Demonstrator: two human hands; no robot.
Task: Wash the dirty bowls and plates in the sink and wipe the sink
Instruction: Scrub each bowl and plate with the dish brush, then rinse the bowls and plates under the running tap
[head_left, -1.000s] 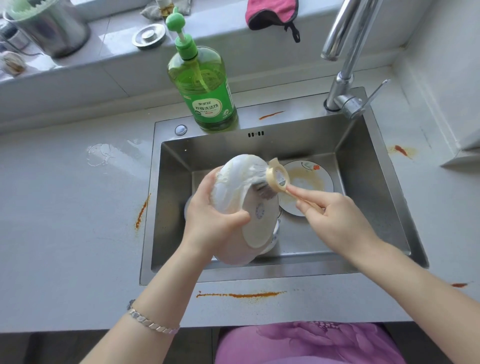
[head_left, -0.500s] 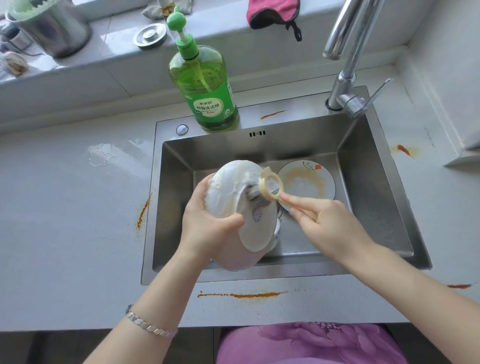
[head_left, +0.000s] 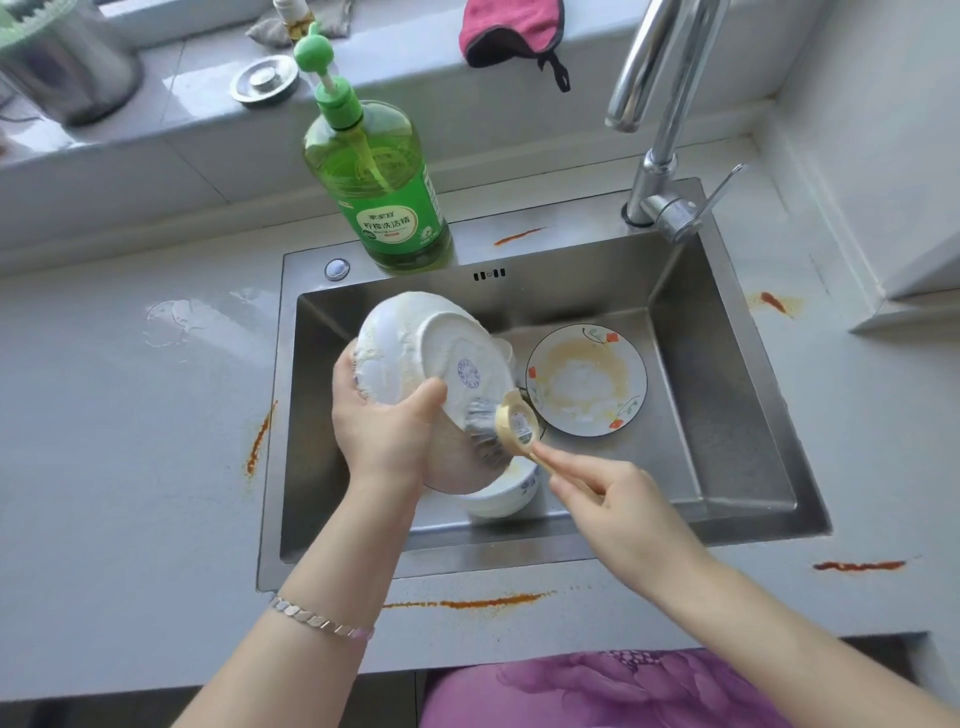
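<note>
1. Left hand (head_left: 384, 436) is wrapped around the rim of a white bowl (head_left: 415, 348), thumb on the outside and fingers tucked round the far edge. The bowl is tipped up over the sink (head_left: 727, 415) with its base facing the camera, and it's covered in suds.
2. Right hand (head_left: 623, 514) pinches the thin handle of a scrub brush (head_left: 514, 423), fingers closed on it. The brush's grey wiry head is pressed against the lower outside of the bowl, right by the left thumb.
3. A second white bowl (head_left: 498, 499) sits upright on the sink floor, just under the held one and partly hidden by it.
4. A flower-patterned plate (head_left: 587, 379) lies flat on the sink floor to the right of the bowls, with a yellowish smear across the middle.
5. A green dish soap bottle (head_left: 379, 187) with a pump stands on the sink's back rim, left of the faucet (head_left: 665, 104).
6. The table (head_left: 130, 467) has orange-red sauce streaks all around the sink; the longest streak (head_left: 467, 603) runs along the front edge.
7. Up on the ledge behind: a pink cloth (head_left: 511, 31), a metal sink plug (head_left: 265, 80) and a steel pot (head_left: 62, 62).
</note>
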